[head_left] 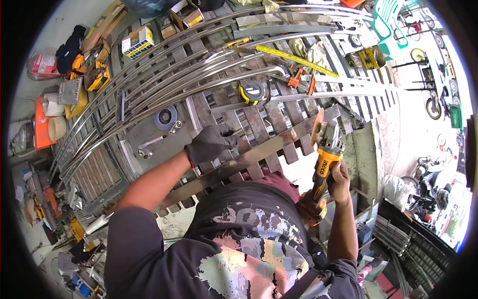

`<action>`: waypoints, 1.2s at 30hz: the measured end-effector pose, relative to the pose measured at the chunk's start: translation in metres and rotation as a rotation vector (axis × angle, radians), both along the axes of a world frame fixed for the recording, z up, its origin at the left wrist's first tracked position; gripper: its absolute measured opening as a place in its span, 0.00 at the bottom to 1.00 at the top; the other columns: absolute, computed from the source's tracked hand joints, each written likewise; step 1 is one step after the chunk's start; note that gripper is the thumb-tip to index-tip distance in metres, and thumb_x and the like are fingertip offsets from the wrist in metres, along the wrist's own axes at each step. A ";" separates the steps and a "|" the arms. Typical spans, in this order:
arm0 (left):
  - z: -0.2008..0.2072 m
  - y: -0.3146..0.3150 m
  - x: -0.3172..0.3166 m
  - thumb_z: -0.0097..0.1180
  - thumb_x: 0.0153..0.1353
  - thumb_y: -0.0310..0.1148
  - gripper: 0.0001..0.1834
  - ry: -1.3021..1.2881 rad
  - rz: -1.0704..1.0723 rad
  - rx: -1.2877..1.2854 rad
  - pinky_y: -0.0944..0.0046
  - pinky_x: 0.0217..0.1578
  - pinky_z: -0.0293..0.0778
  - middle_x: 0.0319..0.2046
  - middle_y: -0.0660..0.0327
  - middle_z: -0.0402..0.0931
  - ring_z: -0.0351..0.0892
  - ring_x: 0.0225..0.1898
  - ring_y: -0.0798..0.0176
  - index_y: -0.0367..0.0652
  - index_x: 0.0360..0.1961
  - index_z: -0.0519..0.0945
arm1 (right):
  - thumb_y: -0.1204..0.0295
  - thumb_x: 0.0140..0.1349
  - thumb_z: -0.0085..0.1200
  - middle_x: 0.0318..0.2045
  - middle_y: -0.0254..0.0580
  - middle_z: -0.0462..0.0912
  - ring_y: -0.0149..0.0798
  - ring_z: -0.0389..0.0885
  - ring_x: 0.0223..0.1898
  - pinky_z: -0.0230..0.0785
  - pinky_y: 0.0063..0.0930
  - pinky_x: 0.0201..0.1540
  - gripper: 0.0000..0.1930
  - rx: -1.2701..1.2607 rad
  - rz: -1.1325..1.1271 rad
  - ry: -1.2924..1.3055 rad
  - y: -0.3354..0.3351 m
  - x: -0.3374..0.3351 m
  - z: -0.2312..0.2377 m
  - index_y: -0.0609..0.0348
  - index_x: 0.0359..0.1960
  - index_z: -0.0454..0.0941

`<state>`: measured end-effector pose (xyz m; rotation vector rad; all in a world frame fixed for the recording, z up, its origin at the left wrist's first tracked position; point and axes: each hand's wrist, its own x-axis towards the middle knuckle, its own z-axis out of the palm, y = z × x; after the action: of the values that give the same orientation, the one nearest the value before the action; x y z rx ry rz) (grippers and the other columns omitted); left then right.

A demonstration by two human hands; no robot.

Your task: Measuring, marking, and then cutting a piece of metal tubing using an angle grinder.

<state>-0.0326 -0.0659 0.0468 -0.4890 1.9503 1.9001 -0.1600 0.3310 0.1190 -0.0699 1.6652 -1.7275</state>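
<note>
My right hand (pixel 340 181), bare, grips a yellow and black cordless angle grinder (pixel 321 174) by its body. The grinder stands head up just past the bench's near edge, and its disc (pixel 316 127) faces left. My left hand (pixel 211 144) wears a dark glove and rests low over the slatted metal bench. Its fingers are curled, and whatever they hold, if anything, is hidden. In front of that hand a long flat metal bar (pixel 271 148) runs slantwise along the bench's near side. A round abrasive disc (pixel 166 117) lies beyond the left forearm on a metal plate.
Long bent metal tubes (pixel 164 89) spread across the bench. On it also lie a black and yellow tape measure (pixel 253 92), a yellow ruler (pixel 298 61), orange-handled clamps (pixel 296 78) and a small box (pixel 138 43). A green plastic chair (pixel 387 22) stands at the far right.
</note>
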 end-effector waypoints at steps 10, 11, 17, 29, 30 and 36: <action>-0.021 0.051 -0.002 0.69 0.55 0.43 0.14 0.396 0.076 -1.182 0.44 0.49 0.69 0.35 0.52 0.82 0.82 0.39 0.44 0.47 0.35 0.82 | 0.37 0.74 0.45 0.44 0.45 0.82 0.42 0.84 0.38 0.79 0.41 0.41 0.37 -0.182 -0.012 -0.373 -0.001 -0.070 0.000 0.61 0.64 0.72; -0.029 0.055 0.002 0.69 0.55 0.43 0.14 0.405 0.093 -1.184 0.44 0.49 0.69 0.35 0.52 0.82 0.82 0.39 0.44 0.47 0.35 0.82 | 0.34 0.70 0.49 0.47 0.45 0.81 0.45 0.82 0.44 0.78 0.48 0.46 0.41 -0.192 0.015 -0.384 0.005 -0.080 -0.013 0.59 0.67 0.71; -0.027 0.086 0.005 0.69 0.55 0.42 0.16 0.246 0.136 -1.184 0.44 0.54 0.68 0.37 0.52 0.83 0.80 0.46 0.44 0.47 0.41 0.82 | 0.43 0.61 0.66 0.53 0.48 0.81 0.49 0.82 0.53 0.74 0.48 0.56 0.45 -0.252 0.256 -0.280 0.045 -0.128 -0.065 0.62 0.70 0.68; -0.015 0.118 0.007 0.71 0.55 0.43 0.27 -0.043 0.301 -1.187 0.40 0.66 0.62 0.49 0.56 0.85 0.80 0.53 0.47 0.50 0.56 0.84 | 0.82 0.62 0.63 0.46 0.39 0.85 0.33 0.83 0.49 0.78 0.35 0.53 0.26 0.083 0.844 0.251 0.025 -0.257 0.058 0.60 0.62 0.72; -0.014 0.121 0.009 0.70 0.56 0.44 0.29 0.018 0.410 -1.308 0.39 0.67 0.61 0.53 0.55 0.83 0.79 0.56 0.47 0.50 0.60 0.83 | 0.78 0.57 0.71 0.44 0.38 0.86 0.33 0.84 0.47 0.79 0.36 0.51 0.30 0.243 0.833 0.365 0.010 -0.267 0.073 0.60 0.61 0.73; 0.014 0.167 0.006 0.68 0.58 0.49 0.37 -0.108 0.509 -1.444 0.37 0.74 0.53 0.69 0.53 0.71 0.66 0.71 0.44 0.41 0.65 0.77 | 0.68 0.40 0.83 0.50 0.60 0.86 0.63 0.85 0.53 0.78 0.50 0.54 0.39 0.700 0.797 1.169 -0.054 -0.354 0.035 0.59 0.56 0.75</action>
<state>-0.0270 0.1016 0.0605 -1.4757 2.9911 0.2268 -0.5139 0.2769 0.1544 -1.3960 2.4147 -0.3559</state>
